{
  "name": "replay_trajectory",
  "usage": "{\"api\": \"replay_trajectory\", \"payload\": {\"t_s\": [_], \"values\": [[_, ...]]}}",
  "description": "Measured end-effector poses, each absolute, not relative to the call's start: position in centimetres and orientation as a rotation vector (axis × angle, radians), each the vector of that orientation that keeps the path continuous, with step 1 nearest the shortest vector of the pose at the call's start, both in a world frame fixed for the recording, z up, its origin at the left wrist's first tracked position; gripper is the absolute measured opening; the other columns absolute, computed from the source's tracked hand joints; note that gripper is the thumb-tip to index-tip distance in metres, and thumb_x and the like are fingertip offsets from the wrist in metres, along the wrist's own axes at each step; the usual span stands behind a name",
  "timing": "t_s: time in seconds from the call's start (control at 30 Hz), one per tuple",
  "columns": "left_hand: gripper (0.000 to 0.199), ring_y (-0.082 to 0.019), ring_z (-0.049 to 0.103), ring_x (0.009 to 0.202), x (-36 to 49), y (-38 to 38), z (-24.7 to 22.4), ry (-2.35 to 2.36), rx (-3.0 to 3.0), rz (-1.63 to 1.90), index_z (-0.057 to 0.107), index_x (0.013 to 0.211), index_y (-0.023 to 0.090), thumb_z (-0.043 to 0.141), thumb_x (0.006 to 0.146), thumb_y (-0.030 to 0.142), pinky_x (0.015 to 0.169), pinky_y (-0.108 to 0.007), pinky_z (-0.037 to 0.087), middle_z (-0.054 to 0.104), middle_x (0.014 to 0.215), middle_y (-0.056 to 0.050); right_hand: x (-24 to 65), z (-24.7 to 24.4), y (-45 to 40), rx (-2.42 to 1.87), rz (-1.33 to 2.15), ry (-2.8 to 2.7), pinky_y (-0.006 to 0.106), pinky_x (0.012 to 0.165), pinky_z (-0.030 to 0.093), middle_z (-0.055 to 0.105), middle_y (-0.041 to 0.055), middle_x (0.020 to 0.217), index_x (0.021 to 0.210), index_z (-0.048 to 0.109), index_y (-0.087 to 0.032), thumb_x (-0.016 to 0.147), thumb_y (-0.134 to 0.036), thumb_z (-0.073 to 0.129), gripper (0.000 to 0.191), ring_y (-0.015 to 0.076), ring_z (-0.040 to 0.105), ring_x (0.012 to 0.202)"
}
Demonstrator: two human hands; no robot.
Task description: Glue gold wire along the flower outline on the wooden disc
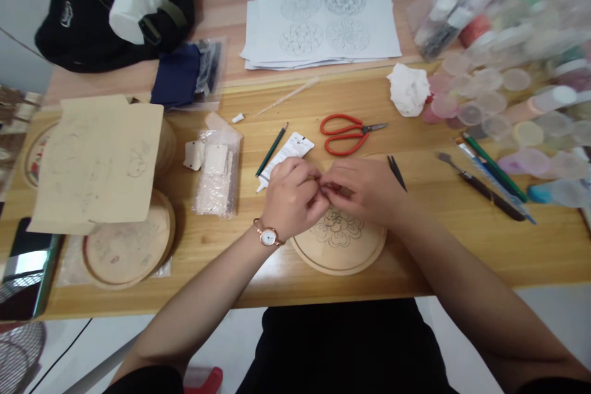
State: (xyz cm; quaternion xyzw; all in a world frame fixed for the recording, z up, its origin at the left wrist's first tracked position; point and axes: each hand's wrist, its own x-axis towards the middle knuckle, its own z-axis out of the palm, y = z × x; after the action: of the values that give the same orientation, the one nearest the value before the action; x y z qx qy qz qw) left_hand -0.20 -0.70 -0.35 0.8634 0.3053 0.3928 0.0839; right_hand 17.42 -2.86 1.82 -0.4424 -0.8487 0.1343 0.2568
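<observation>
Left hand [295, 198] and right hand [362, 189]: fingertips of each grip drawn together, meeting; cannot tell what, if anything, is pinched. Wooden disc [341, 263] lies on the bench [207, 243] beneath the grip; probably stiff, light, smooth, best taken by its rim.

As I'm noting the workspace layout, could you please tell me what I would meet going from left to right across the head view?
Phone, round wooden piece, bubble-wrap packet, left hand, right hand, dark-handled flat-bladed tool.
</observation>
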Motion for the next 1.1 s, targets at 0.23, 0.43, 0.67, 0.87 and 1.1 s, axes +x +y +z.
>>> {"api": "replay_trajectory", "payload": {"t_s": [0.23,0.43,0.67,0.87,1.1], "values": [[0.017,-0.021,0.058,0.081,-0.1,-0.7,-0.5,0.923,2.564,1.182,0.059,0.061,0.019,0.055,0.077,0.013,0.071,-0.038,0.051,0.069,0.078,-0.005,17.4,1.9,-2.9,-1.198,0.312,-2.288,0.025,0.057,0.033,0.062,0.0001,0.069,0.077,0.063,-0.018,0.084,-0.016,0.051,0.013,0.0123,0.054,0.064],[0.019,-0.021,0.058,0.079,-0.1,-0.8,-0.5,0.952,2.563,1.224,0.057,0.060,0.019,0.056,0.078,0.014,0.070,-0.038,0.049,0.068,0.077,-0.005,17.5,1.8,-2.7,-1.179,0.313,-2.259,0.025,0.058,0.035,0.064,0.0014,0.073,0.080,0.062,-0.017,0.084,-0.016,0.052,0.012,0.0132,0.056,0.067],[0.018,-0.022,0.057,0.085,-0.5,-0.8,-0.3,0.989,2.582,1.269,0.056,0.061,0.019,0.058,0.077,0.012,0.071,-0.038,0.047,0.070,0.085,-0.005,17.4,1.9,-2.9,-1.275,0.240,-2.205,0.026,0.062,0.041,0.068,0.0036,0.083,0.085,0.063,-0.019,0.083,-0.015,0.052,0.012,0.0161,0.062,0.078],[0.007,-0.021,0.059,0.086,-0.6,-0.6,-0.3,1.019,2.579,1.272,0.064,0.082,0.020,0.059,0.085,0.016,0.076,-0.038,0.048,0.071,0.089,-0.005,17.3,2.7,-2.9,-1.183,0.080,-2.042,0.024,0.062,0.044,0.068,0.0039,0.082,0.083,0.061,-0.019,0.085,-0.010,0.052,0.012,0.0135,0.061,0.075],[0.014,-0.021,0.059,0.088,-0.6,-0.7,-0.1,1.035,2.574,1.212,0.062,0.101,0.018,0.057,0.088,0.021,0.078,-0.037,0.047,0.069,0.095,-0.007,17.4,3.1,-2.8,-1.205,0.040,-2.010,0.025,0.062,0.047,0.069,0.0027,0.083,0.084,0.064,-0.020,0.088,-0.013,0.052,0.014,0.0125,0.060,0.070]]}}
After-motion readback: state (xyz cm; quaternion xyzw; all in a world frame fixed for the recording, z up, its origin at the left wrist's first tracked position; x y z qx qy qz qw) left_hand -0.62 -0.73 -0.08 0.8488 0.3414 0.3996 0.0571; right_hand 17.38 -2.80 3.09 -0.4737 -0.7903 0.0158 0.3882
